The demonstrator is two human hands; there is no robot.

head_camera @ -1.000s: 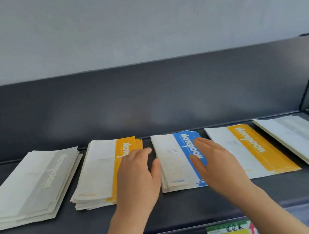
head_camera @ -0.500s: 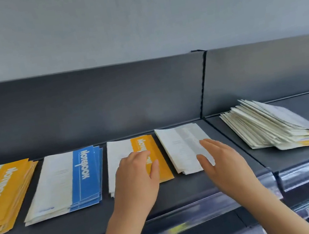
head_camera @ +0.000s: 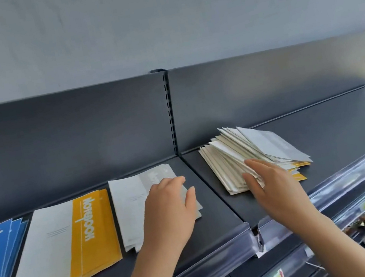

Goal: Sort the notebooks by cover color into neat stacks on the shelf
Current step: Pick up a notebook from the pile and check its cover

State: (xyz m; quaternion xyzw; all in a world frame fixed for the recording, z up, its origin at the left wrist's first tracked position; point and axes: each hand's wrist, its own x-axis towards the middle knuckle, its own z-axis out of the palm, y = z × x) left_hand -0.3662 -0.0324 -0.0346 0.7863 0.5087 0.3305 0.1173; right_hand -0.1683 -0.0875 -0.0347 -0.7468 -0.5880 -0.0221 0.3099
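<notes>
Notebooks (head_camera: pixel 59 245) on dark shelf (head_camera: pixel 215 220) | grey wall (head_camera: pixel 156 21) | left hand (head_camera: pixel 168 214), right hand (head_camera: pixel 276 192): fingers (head_camera: pixel 252 165) spread

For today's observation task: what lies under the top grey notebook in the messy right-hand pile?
Fanned pale notebooks, with yellow edges peeking out low down. Most covers are hidden; the right hand overlaps their front.

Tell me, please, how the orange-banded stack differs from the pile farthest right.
The orange-banded stack is squared up; the pile is fanned and skewed. The stack tops out orange; the pile shows pale covers, orange edges low down. Only the pile has the right hand over it. Both lie flat on the shelf.
</notes>
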